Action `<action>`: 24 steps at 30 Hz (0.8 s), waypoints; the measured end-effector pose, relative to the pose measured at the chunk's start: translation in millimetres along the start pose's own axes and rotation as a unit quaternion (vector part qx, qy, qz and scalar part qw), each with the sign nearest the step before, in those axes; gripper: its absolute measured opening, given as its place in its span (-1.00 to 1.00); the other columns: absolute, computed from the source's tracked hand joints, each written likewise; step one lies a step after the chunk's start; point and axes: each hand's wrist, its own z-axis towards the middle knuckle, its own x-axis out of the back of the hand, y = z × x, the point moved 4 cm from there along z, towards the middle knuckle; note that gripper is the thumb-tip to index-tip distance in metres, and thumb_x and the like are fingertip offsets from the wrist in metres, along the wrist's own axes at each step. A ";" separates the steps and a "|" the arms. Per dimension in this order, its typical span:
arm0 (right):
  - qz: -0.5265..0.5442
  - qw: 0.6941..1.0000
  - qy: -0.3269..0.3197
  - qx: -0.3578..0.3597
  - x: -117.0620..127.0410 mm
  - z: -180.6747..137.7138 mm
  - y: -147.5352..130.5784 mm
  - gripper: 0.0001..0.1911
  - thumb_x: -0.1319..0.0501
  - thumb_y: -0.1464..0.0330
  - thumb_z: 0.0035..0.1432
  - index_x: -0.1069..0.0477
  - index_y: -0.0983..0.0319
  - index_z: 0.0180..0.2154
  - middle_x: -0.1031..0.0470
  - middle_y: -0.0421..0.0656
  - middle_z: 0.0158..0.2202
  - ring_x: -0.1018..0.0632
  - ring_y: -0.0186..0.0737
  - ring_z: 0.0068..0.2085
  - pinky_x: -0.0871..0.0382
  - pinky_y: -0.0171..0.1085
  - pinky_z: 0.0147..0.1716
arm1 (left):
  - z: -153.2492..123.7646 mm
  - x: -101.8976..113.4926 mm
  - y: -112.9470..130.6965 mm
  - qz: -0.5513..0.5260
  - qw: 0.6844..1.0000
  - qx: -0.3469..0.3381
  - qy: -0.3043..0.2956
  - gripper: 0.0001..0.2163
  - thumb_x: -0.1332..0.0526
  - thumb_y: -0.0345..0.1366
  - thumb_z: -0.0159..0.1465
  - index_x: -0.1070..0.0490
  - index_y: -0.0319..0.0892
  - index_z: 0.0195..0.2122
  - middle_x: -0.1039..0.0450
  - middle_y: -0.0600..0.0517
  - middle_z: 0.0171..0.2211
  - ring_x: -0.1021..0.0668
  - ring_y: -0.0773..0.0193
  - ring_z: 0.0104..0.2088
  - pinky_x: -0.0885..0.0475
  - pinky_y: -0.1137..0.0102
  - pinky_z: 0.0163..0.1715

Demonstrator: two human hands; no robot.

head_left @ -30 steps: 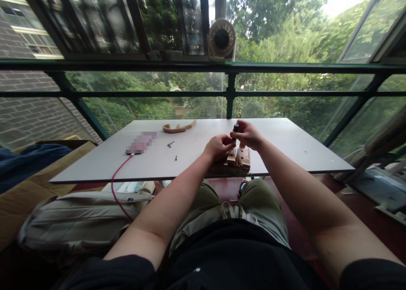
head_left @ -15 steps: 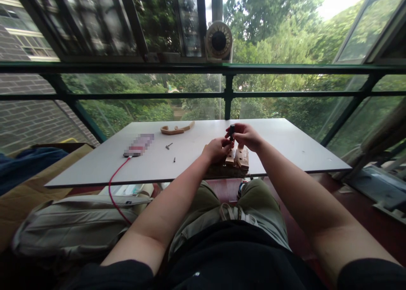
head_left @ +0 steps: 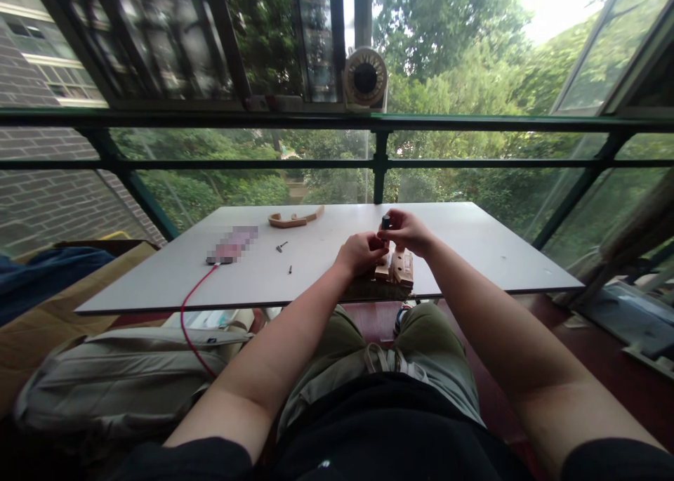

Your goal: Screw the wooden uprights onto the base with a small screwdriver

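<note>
Wooden blocks with dark holes (head_left: 403,267) rest at the front edge of the white table (head_left: 453,242). Above them my right hand (head_left: 408,229) is closed round a small black-handled tool (head_left: 386,221), held upright like a screwdriver; its tip is hidden by my fingers. Close against it on the left, my left hand (head_left: 361,253) is closed, thumb and finger pinched at the tool's lower end over the wood. What lies in that pinch is too small and covered to make out.
A curved wooden piece (head_left: 295,220) lies at the back of the table. Small screws (head_left: 282,246) and another screw (head_left: 290,269) lie left of my hands. A phone (head_left: 232,246) with a red cable (head_left: 184,312) is farther left. A round fan (head_left: 365,78) stands behind the green railing (head_left: 263,121).
The black-handled tool now sits slightly lower, and my right fingers have shifted their grip around it. My left hand stays by the wood. The whole view has tipped a little.
</note>
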 end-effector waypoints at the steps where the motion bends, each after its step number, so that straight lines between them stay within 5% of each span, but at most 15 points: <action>1: 0.008 1.000 -0.010 -0.001 -0.6 -0.7 -1.2 -0.63 -0.39 0.33 -0.19 -0.32 0.26 -0.32 -0.48 -0.18 -0.41 -0.46 -0.33 -0.49 -0.26 -0.39 -0.61 | -0.2 0.0 1.4 0.008 1.000 -0.006 0.001 -0.75 -0.25 -0.11 0.16 -0.54 -0.20 -0.29 -0.54 0.03 -0.43 -0.47 0.33 -0.46 -0.28 0.46 -0.45; 6: 0.026 0.999 -0.029 -0.009 -0.3 -4.1 -5.6 -0.56 -0.30 0.38 -0.15 -0.42 0.32 -0.14 -0.56 0.00 -0.19 -0.49 -0.33 -0.46 -0.28 -0.40 -0.62 | -2.1 0.3 6.6 0.030 0.999 -0.009 -0.008 -0.76 -0.20 -0.13 0.19 -0.55 -0.19 -0.39 -0.53 0.03 -0.48 -0.45 0.34 -0.49 -0.25 0.45 -0.46; 10: 0.020 0.999 -0.025 -0.017 1.8 -3.5 -2.6 -0.57 -0.28 0.39 -0.14 -0.46 0.36 -0.14 -0.59 0.01 -0.23 -0.41 -0.40 -0.55 -0.20 -0.43 -0.71 | -3.6 2.2 10.9 0.026 0.999 -0.017 -0.015 -0.76 -0.17 -0.17 0.20 -0.57 -0.15 -0.25 -0.58 0.05 -0.39 -0.49 0.32 -0.44 -0.27 0.46 -0.43; 24: 0.053 0.998 -0.029 -0.035 2.7 -2.8 -10.9 -0.63 -0.31 0.35 -0.09 -0.48 0.33 -0.17 -0.58 -0.06 -0.29 -0.42 -0.41 -0.56 -0.18 -0.44 -0.71 | -2.8 12.1 20.5 0.043 0.998 0.009 -0.033 -0.70 -0.17 -0.08 0.21 -0.61 -0.12 -0.25 -0.59 0.02 -0.38 -0.51 0.31 -0.43 -0.32 0.47 -0.42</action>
